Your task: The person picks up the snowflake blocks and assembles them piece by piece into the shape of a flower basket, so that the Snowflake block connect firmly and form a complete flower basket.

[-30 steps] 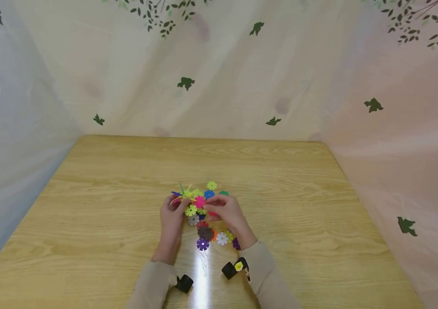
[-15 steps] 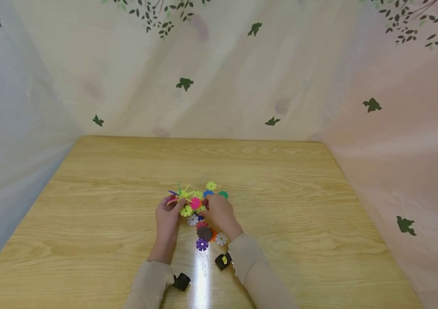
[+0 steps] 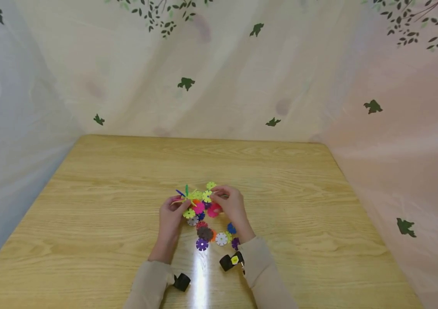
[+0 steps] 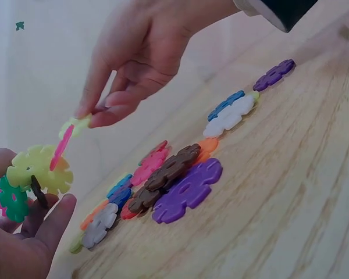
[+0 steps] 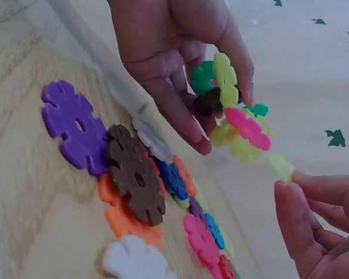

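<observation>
Now, left hand (image 3: 171,218) gripping joined discs (image 4: 42,161), right hand (image 3: 234,209) pinching yellow disc (image 5: 281,166), label (image 3: 235,260) illegible

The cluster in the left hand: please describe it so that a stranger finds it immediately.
Above the wooden table, find the person's left hand. It holds the cluster, which spikes out in several directions, unlike the flower-shaped discs lying below.

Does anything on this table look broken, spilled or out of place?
Nothing stands out. Some flower-shaped discs on the table overlap, but none shows visible damage, and I see no spill. The left hand holds a joined cluster; the right hand pinches a yellow disc.
</observation>
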Demonstrator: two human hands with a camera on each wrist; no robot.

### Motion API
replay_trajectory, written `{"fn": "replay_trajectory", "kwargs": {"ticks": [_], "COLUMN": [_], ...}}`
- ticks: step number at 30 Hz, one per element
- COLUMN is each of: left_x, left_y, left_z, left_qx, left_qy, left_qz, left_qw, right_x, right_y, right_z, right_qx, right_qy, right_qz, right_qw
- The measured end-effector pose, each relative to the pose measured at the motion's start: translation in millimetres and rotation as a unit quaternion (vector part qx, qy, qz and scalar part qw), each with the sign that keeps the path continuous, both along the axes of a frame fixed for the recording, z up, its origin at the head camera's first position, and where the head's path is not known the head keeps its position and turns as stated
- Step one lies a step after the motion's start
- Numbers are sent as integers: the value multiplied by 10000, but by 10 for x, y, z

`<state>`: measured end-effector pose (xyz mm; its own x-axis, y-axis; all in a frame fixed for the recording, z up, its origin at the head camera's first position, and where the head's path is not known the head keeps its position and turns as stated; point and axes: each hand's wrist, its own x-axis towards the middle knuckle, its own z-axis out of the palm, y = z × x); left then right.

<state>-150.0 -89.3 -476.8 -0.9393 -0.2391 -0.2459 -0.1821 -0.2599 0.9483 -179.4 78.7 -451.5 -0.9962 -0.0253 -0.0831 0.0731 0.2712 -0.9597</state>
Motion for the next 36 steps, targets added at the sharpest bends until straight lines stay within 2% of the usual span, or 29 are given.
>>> {"fn": "replay_trajectory", "kwargs": {"ticks": [8, 12, 21, 30, 36], "left_x": [13, 33, 52, 60, 72], "left_y": [9, 16, 30, 31, 35], "left_z": [-13, -8, -15, -49, -43], "left_qx": [-516, -626, -900, -1426, -1699], "left_qy": [-44, -11, -23, 145, 269], "left_qz": [-72, -88, -233, -372, -507], "left_qw": [9986, 9980, 9957, 9890, 9838], "right_x": [36, 52, 66, 117, 142], "right_y": [-57, -45, -27, -10, -11], "right_z": [-28, -31, -58, -91, -110], "right_qx": [433, 376, 525, 354, 136], "right_qy": [442, 368, 230, 28, -16], "right_qz": [-59, -89, 208, 157, -22], "right_qw": [9981, 9986, 9981, 9992, 9999]}}
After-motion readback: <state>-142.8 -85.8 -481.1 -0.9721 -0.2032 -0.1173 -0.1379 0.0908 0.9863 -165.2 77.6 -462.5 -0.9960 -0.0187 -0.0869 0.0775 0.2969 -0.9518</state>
